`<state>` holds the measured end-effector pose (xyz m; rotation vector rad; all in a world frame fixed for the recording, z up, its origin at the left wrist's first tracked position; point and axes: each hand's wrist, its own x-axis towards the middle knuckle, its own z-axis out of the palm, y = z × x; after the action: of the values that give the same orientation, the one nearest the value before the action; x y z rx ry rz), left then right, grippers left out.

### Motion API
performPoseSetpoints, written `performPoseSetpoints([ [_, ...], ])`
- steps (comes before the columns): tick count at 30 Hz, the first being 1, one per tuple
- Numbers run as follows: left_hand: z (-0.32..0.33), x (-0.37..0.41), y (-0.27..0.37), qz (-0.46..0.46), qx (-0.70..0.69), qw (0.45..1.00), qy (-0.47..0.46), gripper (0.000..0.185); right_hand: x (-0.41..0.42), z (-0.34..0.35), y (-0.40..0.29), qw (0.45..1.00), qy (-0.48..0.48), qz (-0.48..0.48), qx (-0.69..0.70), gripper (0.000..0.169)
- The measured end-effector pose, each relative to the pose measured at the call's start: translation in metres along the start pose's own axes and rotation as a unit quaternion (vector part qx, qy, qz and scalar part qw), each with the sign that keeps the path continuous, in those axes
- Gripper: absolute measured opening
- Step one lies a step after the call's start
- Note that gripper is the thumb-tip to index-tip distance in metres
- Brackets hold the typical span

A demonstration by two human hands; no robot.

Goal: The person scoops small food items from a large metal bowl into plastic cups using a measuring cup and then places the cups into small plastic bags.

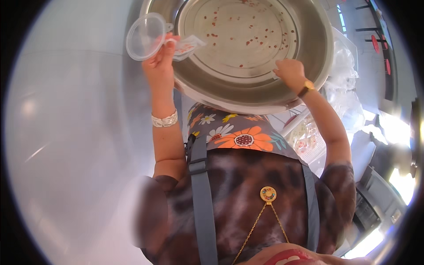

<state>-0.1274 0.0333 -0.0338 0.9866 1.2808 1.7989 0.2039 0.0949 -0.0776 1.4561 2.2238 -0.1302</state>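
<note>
My left hand (162,54) is raised at the left rim of a wide stainless steel basin (261,94). It grips a clear round plastic lid or cup (145,38) and a small clear plastic packet (188,49) bearing red writing. Over the basin's near right side, my right hand (291,72) has its fingers pinched together. A small white scrap (275,75) shows at its fingertips, possibly torn plastic or paper. Small reddish-brown bits (250,42) are scattered across the basin's flat bottom, denser toward the far edge and the right.
Crumpled clear plastic bags (344,76) hang or lie right of the basin. Below them is a white perforated basket (306,140) with blurred contents. A flowered apron (245,132) covers my front, close to the basin's near rim. A pale wall or panel (73,99) fills the left.
</note>
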Motion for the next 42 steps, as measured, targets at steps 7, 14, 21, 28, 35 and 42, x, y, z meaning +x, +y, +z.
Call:
performPoseSetpoints([
  [7,-0.034,-0.002,-0.006,0.041,-0.005,0.998,-0.042,0.016,0.036,0.042,-0.094,0.997,-0.043,-0.071,0.001,0.027],
  [14,-0.052,0.004,-0.019,0.095,0.130,0.983,-0.084,0.019,0.069,0.015,-0.151,0.954,0.015,-0.067,0.290,0.031],
  [21,-0.035,0.002,0.019,0.066,0.160,0.983,-0.067,0.022,0.093,0.004,-0.125,0.762,0.059,-0.099,0.637,0.031],
  [28,0.007,-0.017,0.025,-0.032,0.168,0.983,-0.062,0.021,0.023,-0.122,-0.045,0.785,0.202,-0.099,0.577,0.029],
  [35,0.076,-0.031,0.016,-0.006,0.252,0.949,-0.187,0.020,-0.077,-0.199,0.026,0.851,0.277,-0.066,0.441,0.032],
  [42,0.138,-0.047,-0.005,-0.012,0.176,0.951,-0.256,0.020,-0.136,-0.209,0.060,0.922,0.231,-0.020,0.310,0.027],
])
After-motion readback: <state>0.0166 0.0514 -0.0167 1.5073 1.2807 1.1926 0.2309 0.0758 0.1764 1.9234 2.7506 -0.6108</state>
